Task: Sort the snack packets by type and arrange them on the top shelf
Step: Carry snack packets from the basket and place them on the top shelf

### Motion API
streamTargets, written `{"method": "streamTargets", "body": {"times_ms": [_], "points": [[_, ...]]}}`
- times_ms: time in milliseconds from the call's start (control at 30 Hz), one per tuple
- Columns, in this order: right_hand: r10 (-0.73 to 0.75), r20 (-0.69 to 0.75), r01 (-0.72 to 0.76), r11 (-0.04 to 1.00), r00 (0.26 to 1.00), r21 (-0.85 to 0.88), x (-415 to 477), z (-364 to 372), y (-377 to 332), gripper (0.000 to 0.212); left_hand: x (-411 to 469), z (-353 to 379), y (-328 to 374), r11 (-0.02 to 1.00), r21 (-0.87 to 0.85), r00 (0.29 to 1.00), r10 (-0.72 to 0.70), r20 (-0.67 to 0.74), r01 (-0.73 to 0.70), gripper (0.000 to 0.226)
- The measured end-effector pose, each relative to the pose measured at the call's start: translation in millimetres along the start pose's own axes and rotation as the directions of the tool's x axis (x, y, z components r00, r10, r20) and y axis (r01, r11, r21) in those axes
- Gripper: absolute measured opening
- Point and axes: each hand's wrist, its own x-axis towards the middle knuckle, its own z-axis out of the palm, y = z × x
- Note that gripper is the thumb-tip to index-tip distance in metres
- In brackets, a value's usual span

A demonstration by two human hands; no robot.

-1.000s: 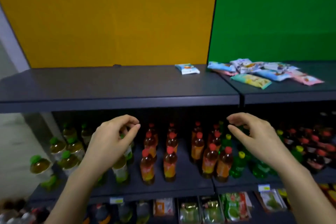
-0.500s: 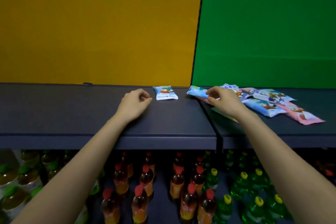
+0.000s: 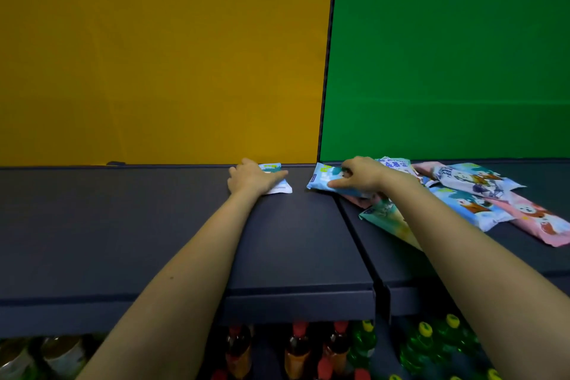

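Centre frame, top shelf [image 3: 154, 225]: the left hand [image 3: 251, 179] lies flat on a lone packet [image 3: 279, 187]; the right hand [image 3: 359, 177] pinches a blue packet [image 3: 322, 179] off the pile [image 3: 481, 194]. Packets look light, crinkly, slippery; best pinched at an edge.

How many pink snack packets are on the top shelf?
2 visible. One pink packet lies at the right end of the pile; another pokes out at the back, under the white packet. A pinkish edge under the right hand may be a third.
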Motion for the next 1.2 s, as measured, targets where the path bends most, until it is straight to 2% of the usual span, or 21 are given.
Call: {"method": "streamTargets", "body": {"times_ms": [100,167,267,367,433,467,533,600,667,800,900,933,1033,1133,1200], "points": [[0.02,0.053,-0.019,0.999,0.998,-0.026,8.1,-3.5,-5.4,0.049,11.5,3.5,2.3,0.999,0.03,0.999,-0.032,0.003,0.032,0.088],[0.043,0.039,-0.043,0.999,0.998,0.012,13.5,-1.9,-7.6,0.054,18.5,0.4,0.8,0.997,-0.007,0.995,-0.073,0.072,0.074,0.084],[0.086,-0.07,-0.086,0.996,0.994,-0.01,13.6,3.4,-12.3,0.061,23.7,-4.3,-5.8,0.983,-0.167,0.982,-0.046,0.181,0.077,0.078],[0.107,-0.206,-0.122,0.991,0.973,-0.061,7.2,3.1,-18.8,0.06,24.2,-10.8,-18.1,0.939,-0.343,0.989,0.023,0.147,0.029,0.061],[0.128,-0.27,-0.121,0.992,0.954,0.04,0.6,-0.8,-23.3,0.058,16.4,-23.9,-20.8,0.863,-0.505,0.995,0.05,0.091,0.003,0.043],[0.137,-0.283,-0.097,0.984,0.949,0.15,-3.7,-2.4,-26.1,0.054,11.3,-32.9,-21.6,0.818,-0.575,0.995,0.071,0.073,-0.016,0.037],[0.113,-0.262,0.024,0.883,0.958,0.469,-17.6,-3.5,-35.1,0.034,-4.3,-54.3,-23.0,0.759,-0.648,0.994,0.105,0.023,-0.065,0.03],[0.056,-0.215,0.117,0.693,0.975,0.711,-36.0,-1.0,-50.9,0.025,-26.1,-79.0,-29.5,0.726,-0.678,0.992,0.125,-0.032,-0.113,0.023],[0.035,-0.181,0.128,0.577,0.983,0.807,-51.1,3.7,-70.9,0.019,-54.9,-104.0,-45.5,0.684,-0.717,0.988,0.141,-0.056,-0.138,0.024],[-0.084,-0.118,0.143,0.431,0.989,0.891,-81.9,20.0,-129.7,0.008,-129.2,-152.3,-105.6,0.666,-0.725,0.982,0.068,-0.174,-0.175,0.025],[-0.268,-0.1,0.186,0.32,0.958,0.929,-111.3,42.9,-189.8,0.022,-203.0,-191.2,-167.8,0.692,-0.707,0.96,-0.076,-0.271,-0.145,0.023],[-0.387,-0.062,0.189,0.298,0.92,0.936,-129.0,58.7,-232.0,0.024,-245.2,-214.6,-204.5,0.704,-0.698,0.919,-0.177,-0.352,-0.132,0.021],[-0.578,0.041,0.147,0.274,0.815,0.951,-181.4,90.3,-313.5,0.024,-332.9,-252.4,-284.2,0.703,-0.704,0.766,-0.394,-0.508,-0.105,0.013],[-0.587,0.03,0.114,0.206,0.809,0.972,-190.1,115.1,-321.1,0.027,-352.0,-250.5,-319.3,0.674,-0.738,0.688,-0.547,-0.478,0.024,0.02],[-0.656,0.096,0.061,0.212,0.749,0.975,-205.1,147.2,-356.4,0.026,-390.6,-258.0,-362.5,0.647,-0.759,0.596,-0.637,-0.489,0.069,0.02]]}}
